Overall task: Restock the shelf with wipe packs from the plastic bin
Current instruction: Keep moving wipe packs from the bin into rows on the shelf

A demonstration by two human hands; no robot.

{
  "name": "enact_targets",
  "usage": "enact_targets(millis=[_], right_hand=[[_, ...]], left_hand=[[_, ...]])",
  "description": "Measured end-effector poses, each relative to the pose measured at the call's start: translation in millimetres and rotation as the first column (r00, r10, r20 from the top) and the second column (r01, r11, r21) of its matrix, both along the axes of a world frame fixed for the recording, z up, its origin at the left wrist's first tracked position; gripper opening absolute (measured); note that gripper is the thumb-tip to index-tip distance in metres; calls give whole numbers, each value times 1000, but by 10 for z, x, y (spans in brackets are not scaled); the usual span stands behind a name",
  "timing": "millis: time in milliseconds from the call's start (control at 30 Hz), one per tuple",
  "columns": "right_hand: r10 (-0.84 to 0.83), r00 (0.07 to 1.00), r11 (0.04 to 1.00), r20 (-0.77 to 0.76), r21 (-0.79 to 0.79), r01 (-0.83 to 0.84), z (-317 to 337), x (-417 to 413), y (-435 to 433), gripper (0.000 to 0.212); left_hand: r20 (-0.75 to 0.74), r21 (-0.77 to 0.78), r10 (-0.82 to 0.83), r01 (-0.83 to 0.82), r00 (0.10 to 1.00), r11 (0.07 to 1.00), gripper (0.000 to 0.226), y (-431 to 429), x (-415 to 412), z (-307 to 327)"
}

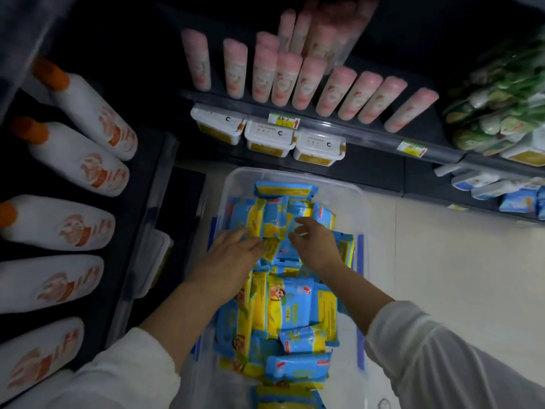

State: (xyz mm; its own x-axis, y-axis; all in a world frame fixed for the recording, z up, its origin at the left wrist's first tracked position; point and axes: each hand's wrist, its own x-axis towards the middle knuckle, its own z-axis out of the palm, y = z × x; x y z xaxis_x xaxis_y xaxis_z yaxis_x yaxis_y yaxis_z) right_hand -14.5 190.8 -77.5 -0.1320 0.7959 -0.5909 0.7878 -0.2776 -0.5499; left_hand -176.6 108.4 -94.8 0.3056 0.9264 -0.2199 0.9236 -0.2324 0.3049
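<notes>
Blue-and-yellow plastic wipe packs [290, 305], well over a dozen, are lying heaped in one clear plastic bin [349, 191] on the floor [448, 261]. The left hand [233, 256] is pressing them, grip wide; the right hand [317, 245] is hovering, grip narrow. Three white lidded tubs [269, 138] are sitting beyond.

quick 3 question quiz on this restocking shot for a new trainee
1. Where are the left hand and right hand?
A) over the wipe packs in the clear plastic bin
B) on the pink tubes
C) flat on the floor
2. True or false: the white bottles at the left have orange caps.
3. Fill in: the wipe packs are blue and ____.

Key: 1 A; 2 true; 3 yellow
</notes>
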Motion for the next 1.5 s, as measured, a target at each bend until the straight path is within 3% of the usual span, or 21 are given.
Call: enact_targets(millis=[67, 133, 200, 300, 400, 667, 733, 800, 900, 1033, 1133, 1267, 1367, 1500], right_hand=[[8, 1000, 999, -15, 42, -7, -43, -57, 29, 42], [6, 999, 1000, -33, 23, -6, -72, -128, 58, 43], [-15, 999, 1000, -43, -13, 14, -105, -185, 87, 42], [-40, 999, 998, -9, -38, 40, -141, -249, 162, 37], [-15, 999, 996, 31, -84, 18, -234, -335, 246, 18], [-63, 998, 995, -23, -79, 61, -429, -476, 131, 25], [-91, 994, 994, -65, -69, 87, -404, -444, 62, 36], [-105, 990, 993, -99, -62, 99, -358, -352, 15, 36], [-170, 975, 984, -144, -85, 159, -220, -140, 3, 19], [-299, 937, 954, -182, -91, 287, 22, 203, -7, 19], [-328, 919, 944, -217, -102, 313, 308, 393, -55, 12], [-327, 898, 945, -294, -98, 312, 791, 506, -136, 9], [-337, 872, 941, -355, -89, 327, 1217, 526, -169, 12], [-358, 810, 929, -464, -94, 357, 1867, 529, -209, 14]], left_hand=[[29, 1, -18, 18, 999, 1000, 75, -15, 15, -92], [112, 0, 42, -43, 993, 999, 41, -10, 20, -124], [133, -38, 109, -105, 985, 994, 26, 17, 22, -122], [82, -54, 110, -106, 991, 993, 29, 71, 1, -111], [36, -50, -2, 4, 999, 999, 43, 98, -7, -110], [38, 14, -134, 133, 990, 991, 48, 17, -83, -56], [72, 50, -139, 136, 988, 989, 49, -16, -76, -25], [83, 56, -125, 120, 989, 991, 52, -33, -68, 28], [147, 18, -57, 55, 987, 998, 52, -37, -71, 175], [254, -30, 112, -108, 961, 994, 28, -72, -70, 487], [319, -107, 322, -304, 891, 947, 19, -173, -54, 742], [348, -262, 613, -554, 710, 790, 28, -289, -25, 1163], [381, -290, 692, -631, 614, 720, 30, -335, -42, 1548], [483, -258, 701, -680, 525, 687, 13, -387, -77, 2140]])
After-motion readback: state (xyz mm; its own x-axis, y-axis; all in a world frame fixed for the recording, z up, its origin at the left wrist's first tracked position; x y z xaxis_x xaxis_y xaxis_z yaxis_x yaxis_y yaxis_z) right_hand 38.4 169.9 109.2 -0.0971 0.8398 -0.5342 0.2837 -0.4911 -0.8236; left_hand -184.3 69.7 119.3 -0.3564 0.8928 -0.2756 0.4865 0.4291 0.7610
